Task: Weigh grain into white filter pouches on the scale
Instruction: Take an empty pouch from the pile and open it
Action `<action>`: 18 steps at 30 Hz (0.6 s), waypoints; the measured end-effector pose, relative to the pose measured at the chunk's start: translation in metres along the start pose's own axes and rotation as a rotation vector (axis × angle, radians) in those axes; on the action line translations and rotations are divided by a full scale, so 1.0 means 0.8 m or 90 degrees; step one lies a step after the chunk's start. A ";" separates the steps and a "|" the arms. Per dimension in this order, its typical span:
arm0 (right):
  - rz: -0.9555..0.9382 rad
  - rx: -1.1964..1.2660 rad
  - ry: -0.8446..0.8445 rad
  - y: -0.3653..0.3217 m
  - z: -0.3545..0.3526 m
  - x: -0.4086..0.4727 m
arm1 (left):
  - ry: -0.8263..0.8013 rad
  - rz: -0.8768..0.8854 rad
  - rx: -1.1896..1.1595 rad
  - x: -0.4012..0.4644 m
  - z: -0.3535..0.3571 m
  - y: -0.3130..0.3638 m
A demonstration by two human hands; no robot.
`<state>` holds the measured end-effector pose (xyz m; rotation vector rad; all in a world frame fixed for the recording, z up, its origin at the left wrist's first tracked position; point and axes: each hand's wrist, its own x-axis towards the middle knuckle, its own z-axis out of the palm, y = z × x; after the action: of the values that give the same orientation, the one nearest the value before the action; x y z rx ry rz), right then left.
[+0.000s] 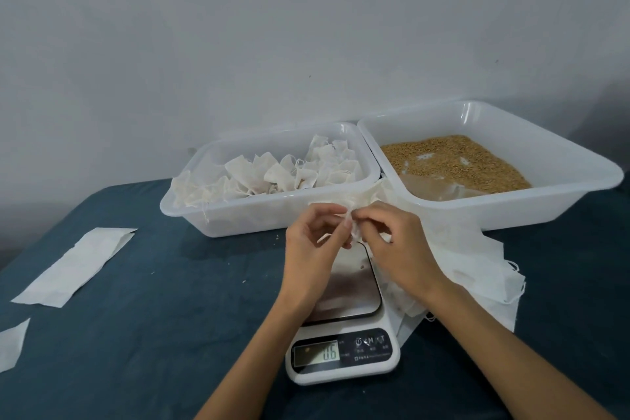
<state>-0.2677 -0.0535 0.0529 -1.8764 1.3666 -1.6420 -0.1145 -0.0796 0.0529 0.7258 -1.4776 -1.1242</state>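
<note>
White filter pouch (354,230) is being pinched by both the left hand (312,249) and the right hand (397,249), fingers curling around it, just above the scale (344,327).

I see golden-brown grain (456,160) in a translucent white tray (545,160) at the table's (170,283) far right edge. The cloth on my table is dark teal. The pouches (272,174) are off-white, and the scale (344,351) is white with a silver plate.

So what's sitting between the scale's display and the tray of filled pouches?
In the head view, the scale's steel platter, and above it both hands, left and right, pinching a white pouch.
</note>
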 end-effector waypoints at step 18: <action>0.142 0.179 0.115 0.012 -0.014 0.009 | 0.114 -0.059 0.039 0.002 -0.006 0.001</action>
<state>-0.2827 -0.0597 0.0535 -1.3965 1.2781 -1.8126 -0.1098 -0.0821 0.0545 0.9211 -1.3427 -1.0580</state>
